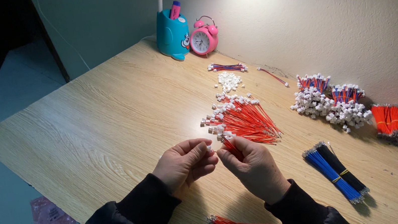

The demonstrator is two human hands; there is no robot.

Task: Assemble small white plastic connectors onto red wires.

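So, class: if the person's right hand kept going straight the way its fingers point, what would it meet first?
Probably the left hand: the right hand points up-left, fingertips nearly touching it, though depth is unclear.

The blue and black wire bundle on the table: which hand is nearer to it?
Right. The right hand is just left of the blue and black wire bundle, apart from it. The left hand lies farther left, beyond the right hand.
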